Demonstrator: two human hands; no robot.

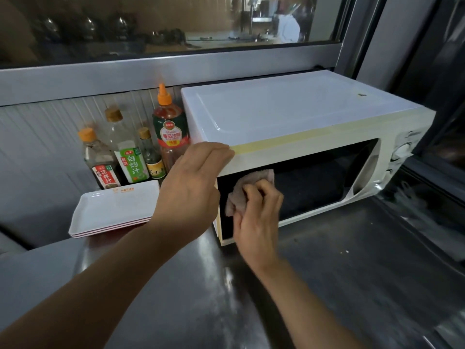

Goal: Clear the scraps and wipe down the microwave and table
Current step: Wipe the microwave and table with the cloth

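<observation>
A white microwave stands on a steel table, its dark door window facing me. My right hand grips a crumpled pinkish cloth and holds it against the left part of the door glass. My left hand rests on the microwave's upper left front corner, fingers curled over the edge. A few small crumbs lie on the table in front of the microwave.
Left of the microwave stand several sauce bottles, the tallest a ketchup bottle with an orange cap. A stack of white rectangular trays lies in front of them. A window frame runs behind.
</observation>
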